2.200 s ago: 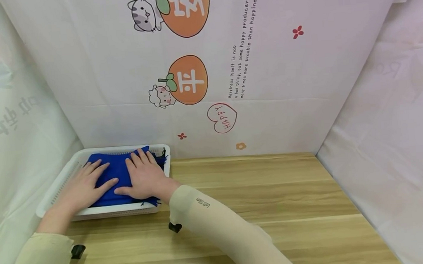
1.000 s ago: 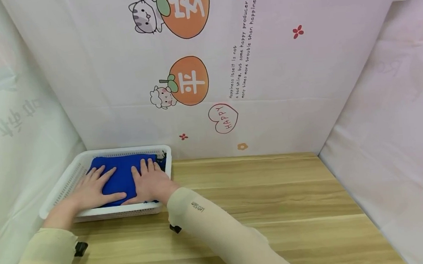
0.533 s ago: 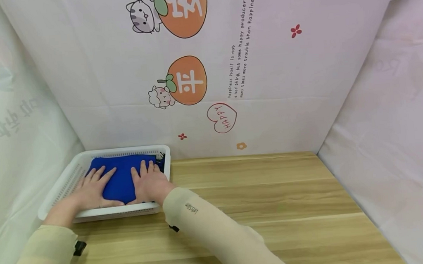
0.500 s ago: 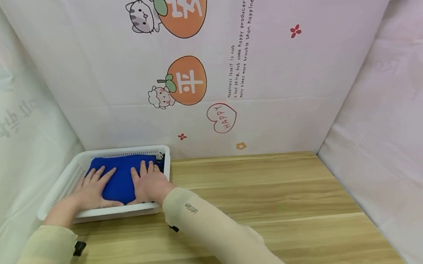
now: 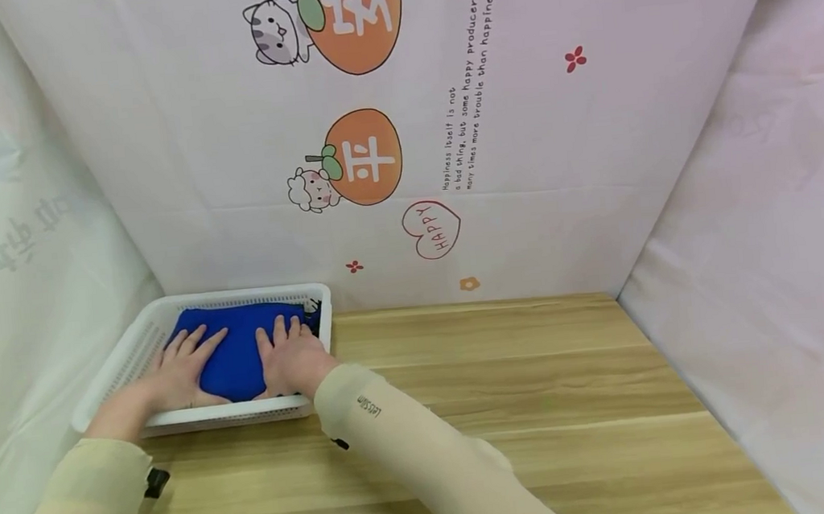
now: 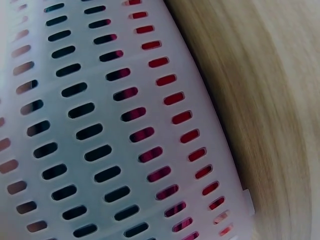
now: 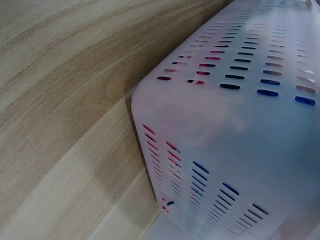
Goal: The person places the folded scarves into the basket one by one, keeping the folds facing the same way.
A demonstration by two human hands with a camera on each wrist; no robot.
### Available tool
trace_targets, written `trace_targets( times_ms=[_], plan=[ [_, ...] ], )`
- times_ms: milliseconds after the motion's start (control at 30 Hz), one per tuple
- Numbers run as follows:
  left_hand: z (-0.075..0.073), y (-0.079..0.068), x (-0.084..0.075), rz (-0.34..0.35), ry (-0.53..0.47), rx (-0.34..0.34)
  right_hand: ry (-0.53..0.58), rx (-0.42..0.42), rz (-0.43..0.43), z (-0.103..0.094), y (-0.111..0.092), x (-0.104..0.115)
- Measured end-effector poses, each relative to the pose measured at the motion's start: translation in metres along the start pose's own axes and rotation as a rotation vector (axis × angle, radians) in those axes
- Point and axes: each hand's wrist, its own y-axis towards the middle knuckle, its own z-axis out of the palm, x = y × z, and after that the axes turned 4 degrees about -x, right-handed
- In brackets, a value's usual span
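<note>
A folded blue scarf (image 5: 234,360) with dark fringe at its right end lies on top inside a white plastic basket (image 5: 228,412). My left hand (image 5: 177,378) rests on the scarf's left part, fingers spread. On its right part lies my right hand (image 5: 292,360), palm down with straight fingers. Both thumbs reach toward the near edge of the scarf, their tips partly hidden by the basket's front rim. Slotted basket walls fill much of both wrist views; red, dark and some blue material shows through the slots.
The basket stands on a wood-grain table (image 5: 509,378), at the back left. A white printed sheet (image 5: 517,119) hangs behind it, and further white sheets (image 5: 19,336) close off the left and right sides.
The scarf's raised far right corner now lies flat, and the fringe that hung over the front rim is inside the basket. Both hands and thumbs have shifted nearer the front rim.
</note>
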Motion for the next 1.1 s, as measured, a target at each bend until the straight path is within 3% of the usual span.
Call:
trace_targets(
  times_ms=[567, 833, 1100],
  plan=[
    [-0.0006, 0.0062, -0.0028, -0.021, -0.031, 0.049, -0.014, 0.004, 0.004, 0.0029, 0.0035, -0.0020],
    [0.0017, 0.0026, 0.0002, -0.003, -0.029, 0.003, -0.026, -0.011, -0.008, 0.0033, 0.0024, -0.0018],
    [-0.0036, 0.0014, -0.0001, -0.006, -0.039, 0.003, -0.032, -0.072, -0.040, 0.0061, 0.0071, -0.0033]
  ],
)
